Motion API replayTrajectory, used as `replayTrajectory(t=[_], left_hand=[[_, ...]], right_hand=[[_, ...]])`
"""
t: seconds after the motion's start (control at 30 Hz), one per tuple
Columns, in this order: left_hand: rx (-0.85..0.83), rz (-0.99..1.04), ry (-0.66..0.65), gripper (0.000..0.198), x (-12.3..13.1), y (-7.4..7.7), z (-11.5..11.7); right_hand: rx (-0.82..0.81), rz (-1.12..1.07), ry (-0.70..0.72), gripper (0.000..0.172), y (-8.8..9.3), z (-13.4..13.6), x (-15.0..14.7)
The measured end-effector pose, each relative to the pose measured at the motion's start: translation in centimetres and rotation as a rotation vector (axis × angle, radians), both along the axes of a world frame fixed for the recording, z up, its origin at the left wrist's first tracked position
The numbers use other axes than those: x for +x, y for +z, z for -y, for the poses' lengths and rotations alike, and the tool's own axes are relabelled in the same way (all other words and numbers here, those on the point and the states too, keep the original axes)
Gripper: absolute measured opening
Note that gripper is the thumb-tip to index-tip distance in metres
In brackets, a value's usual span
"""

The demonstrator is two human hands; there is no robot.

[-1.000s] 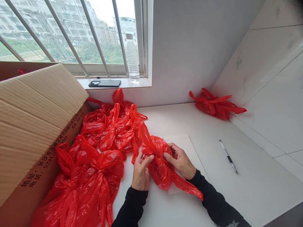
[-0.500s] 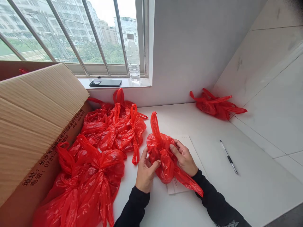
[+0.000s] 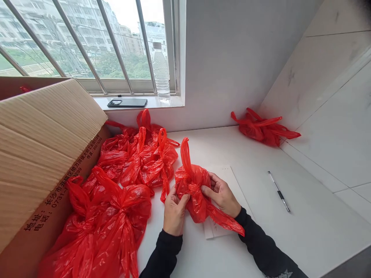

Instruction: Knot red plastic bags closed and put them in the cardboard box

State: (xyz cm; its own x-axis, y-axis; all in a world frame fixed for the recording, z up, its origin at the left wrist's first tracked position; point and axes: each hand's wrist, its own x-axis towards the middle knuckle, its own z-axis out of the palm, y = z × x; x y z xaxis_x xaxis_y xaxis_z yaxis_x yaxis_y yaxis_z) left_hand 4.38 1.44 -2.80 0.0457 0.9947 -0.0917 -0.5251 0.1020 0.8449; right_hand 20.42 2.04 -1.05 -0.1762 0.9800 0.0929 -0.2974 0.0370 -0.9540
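Between my two hands is a knotted red plastic bag point(image 3: 194, 189), its handle ends sticking up at the top and trailing toward the lower right. What it contains is hidden. My left hand point(image 3: 174, 211) grips the bag's left side, thumb on the front near the knot. On the right side, my right hand point(image 3: 222, 195) holds it with fingers behind and thumb in front. Partly under the bag and my right hand lies a white paper sheet point(image 3: 232, 181) with small writing.
Several tied red bags point(image 3: 116, 216) are heaped on the left beside an open cardboard box point(image 3: 49, 135). A pen point(image 3: 278, 191) lies on the white table point(image 3: 313, 216). Another red bag point(image 3: 261, 127) sits in the far corner. The windowsill bears a phone point(image 3: 127, 102) and a bottle point(image 3: 161, 73).
Both hands have shifted slightly left with the red bag between them. The whole view has also moved a little. The grip looks much the same.
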Motion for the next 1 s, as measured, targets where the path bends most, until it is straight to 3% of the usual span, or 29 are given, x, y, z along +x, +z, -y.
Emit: replayTrajectory(t=[0.37, 0.53, 0.63, 0.77, 0.87, 1.0], left_hand=[[-0.031, -0.049, 0.071, 0.045, 0.3, 0.2, 0.2], [-0.025, -0.035, -0.049, 0.043, 0.2, 0.8, 0.6], [-0.031, 0.002, -0.116, 0.052, 0.1, 1.3, 0.6], [-0.062, 0.083, -0.070, 0.069, -0.1, 1.7, 0.7], [-0.045, 0.118, -0.114, 0.078, -0.1, 1.9, 0.8], [0.002, 0.126, -0.180, 0.087, 0.1, 2.0, 0.9]], right_hand=[[-0.008, -0.022, -0.059, 0.032, 0.4, 0.1, -0.2], [-0.056, -0.040, -0.077, 0.029, 0.6, 0.2, -0.1], [-0.077, -0.031, -0.086, 0.029, 0.6, 0.2, 0.0], [-0.068, 0.017, -0.044, 0.033, 0.7, 0.2, 0.1], [-0.035, 0.044, -0.005, 0.038, 0.8, 0.1, 0.1], [-0.020, 0.070, -0.055, 0.032, 0.8, 0.0, 0.3]])
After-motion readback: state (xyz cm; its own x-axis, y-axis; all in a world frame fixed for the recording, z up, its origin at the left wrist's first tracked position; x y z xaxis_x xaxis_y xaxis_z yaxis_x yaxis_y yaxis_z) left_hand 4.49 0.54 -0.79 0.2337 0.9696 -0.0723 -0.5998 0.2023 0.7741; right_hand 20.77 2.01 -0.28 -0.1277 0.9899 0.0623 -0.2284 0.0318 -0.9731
